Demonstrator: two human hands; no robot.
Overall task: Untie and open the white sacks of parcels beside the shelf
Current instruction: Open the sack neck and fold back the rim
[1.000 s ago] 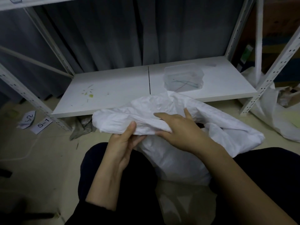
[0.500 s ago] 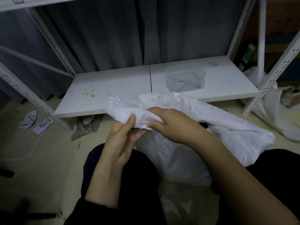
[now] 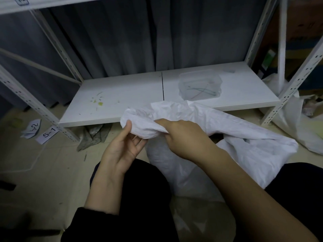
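Observation:
A white woven sack (image 3: 234,130) lies on the floor between my knees, in front of the low white shelf board (image 3: 125,95). Its top is gathered into a crumpled neck pointing left. My right hand (image 3: 185,137) grips that neck from above, fingers curled round the fabric. My left hand (image 3: 122,145) is palm up under the neck's end, thumb raised against the fabric and fingers loosely bent below it. No tie or cord shows on the neck.
A clear plastic tub (image 3: 200,84) with thin ties inside stands on the shelf board. Another white sack (image 3: 293,126) lies at the right past the shelf post (image 3: 290,88). Paper labels (image 3: 48,134) and a grey crumpled bag (image 3: 94,135) lie on the floor at the left.
The sack's top has been drawn together from a broad flap into a narrower neck. My right hand moved left and closed round it; my left hand's fingers loosened beneath.

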